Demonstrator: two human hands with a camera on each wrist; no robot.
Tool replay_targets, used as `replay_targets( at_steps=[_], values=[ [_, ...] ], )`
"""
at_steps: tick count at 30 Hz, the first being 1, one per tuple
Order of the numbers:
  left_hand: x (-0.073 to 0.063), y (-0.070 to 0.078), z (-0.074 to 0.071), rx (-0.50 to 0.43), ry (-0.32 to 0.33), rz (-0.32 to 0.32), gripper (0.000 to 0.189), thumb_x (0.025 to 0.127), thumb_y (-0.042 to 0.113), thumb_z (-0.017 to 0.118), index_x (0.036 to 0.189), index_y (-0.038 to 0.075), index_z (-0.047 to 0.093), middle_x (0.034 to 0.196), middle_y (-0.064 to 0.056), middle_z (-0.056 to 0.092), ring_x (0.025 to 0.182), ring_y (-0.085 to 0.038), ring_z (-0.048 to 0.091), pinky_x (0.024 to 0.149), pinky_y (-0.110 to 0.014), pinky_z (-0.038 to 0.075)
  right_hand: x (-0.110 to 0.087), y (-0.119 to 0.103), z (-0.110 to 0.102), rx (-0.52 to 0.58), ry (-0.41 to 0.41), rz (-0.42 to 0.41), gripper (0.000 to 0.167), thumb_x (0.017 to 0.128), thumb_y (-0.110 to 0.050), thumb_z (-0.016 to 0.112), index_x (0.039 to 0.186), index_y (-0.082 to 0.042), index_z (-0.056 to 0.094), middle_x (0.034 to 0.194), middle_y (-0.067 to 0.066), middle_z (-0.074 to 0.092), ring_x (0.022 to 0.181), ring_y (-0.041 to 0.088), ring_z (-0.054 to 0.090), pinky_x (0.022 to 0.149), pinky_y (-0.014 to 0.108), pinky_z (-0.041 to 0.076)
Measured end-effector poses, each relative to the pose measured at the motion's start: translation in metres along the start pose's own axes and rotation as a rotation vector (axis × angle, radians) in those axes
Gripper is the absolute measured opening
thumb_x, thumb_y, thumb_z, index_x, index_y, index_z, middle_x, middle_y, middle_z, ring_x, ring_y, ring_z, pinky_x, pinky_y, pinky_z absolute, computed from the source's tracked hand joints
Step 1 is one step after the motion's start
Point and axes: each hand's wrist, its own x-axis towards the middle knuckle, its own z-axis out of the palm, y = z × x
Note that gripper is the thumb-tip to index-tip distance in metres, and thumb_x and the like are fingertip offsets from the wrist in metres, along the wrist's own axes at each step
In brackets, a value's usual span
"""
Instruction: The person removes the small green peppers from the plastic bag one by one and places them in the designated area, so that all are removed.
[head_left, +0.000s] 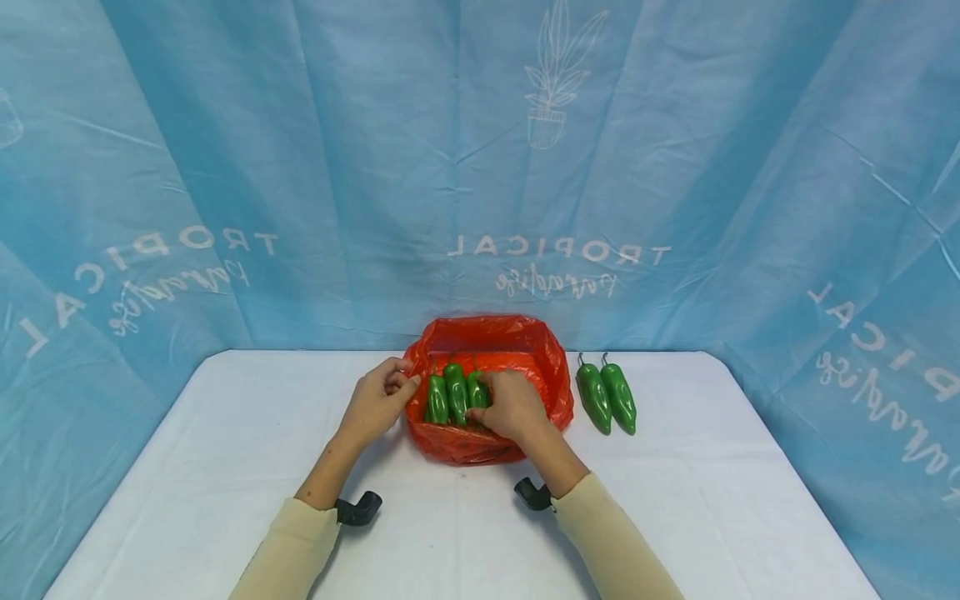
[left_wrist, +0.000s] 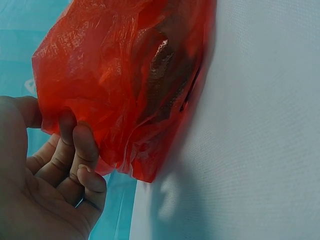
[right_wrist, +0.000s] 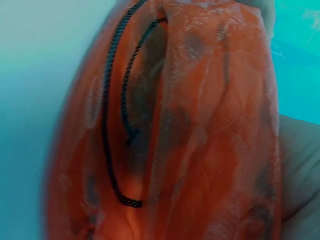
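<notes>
A red plastic bag (head_left: 558, 383) stands wide open at the back middle of the table. Three green chili peppers (head_left: 456, 392) lie side by side in it, stems toward the back. My left hand (head_left: 378, 400) is at the bag's left rim; in the left wrist view its thumb and fingers pinch the edge of the red film. Reaching into the bag, my right hand (head_left: 516, 404) grips the rightmost pepper (head_left: 476, 390) between thumb and fingers. The right wrist view shows mostly the bag's front, the hand (right_wrist: 302, 175) being only partly visible.
Two more green chili peppers (head_left: 606, 396) lie on the white tablecloth (head_left: 690, 500) to the right of the bag. Dark cords (right_wrist: 107, 105) show on the bag's front in the right wrist view. A blue printed curtain (head_left: 390, 192) hangs behind the table.
</notes>
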Motion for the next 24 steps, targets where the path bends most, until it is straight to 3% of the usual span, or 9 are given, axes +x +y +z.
replay_targets(
  at_steps=[6, 14, 24],
  values=[
    [-0.0001, 0.001, 0.0005, -0.008, -0.001, 0.005, 0.026, 0.104, 0.019, 0.067, 0.124, 0.003, 0.065, 0.083, -0.003, 0.068, 0.073, -0.02, 0.057, 0.068, -0.03, 0.045, 0.0004, 0.0003, 0.0036, 0.017, 0.007, 0.026, 0.067, 0.083, -0.035, 0.093, 0.138, -0.006, 0.069, 0.117, 0.009, 0.074, 0.1, 0.025, 0.067, 0.09, 0.045, 0.06],
    [-0.0002, 0.0007, 0.0004, -0.002, -0.004, -0.003, 0.026, 0.104, 0.019, 0.067, 0.124, 0.003, 0.064, 0.083, -0.003, 0.068, 0.073, -0.02, 0.056, 0.068, -0.03, 0.046, 0.0002, 0.0004, 0.004, 0.057, 0.007, 0.067, 0.065, 0.085, -0.022, 0.091, 0.141, 0.0, 0.065, 0.123, 0.013, 0.071, 0.103, 0.026, 0.064, 0.091, 0.044, 0.06],
    [0.0002, 0.0014, -0.0003, -0.011, -0.001, -0.008, 0.026, 0.104, 0.019, 0.067, 0.125, 0.003, 0.065, 0.084, -0.004, 0.069, 0.074, -0.02, 0.058, 0.068, -0.03, 0.047, 0.0005, 0.0006, 0.0007, 0.076, 0.009, 0.111, 0.047, 0.086, -0.013, 0.086, 0.129, 0.0, 0.069, 0.106, 0.009, 0.069, 0.09, 0.024, 0.061, 0.08, 0.039, 0.061]
  ],
)
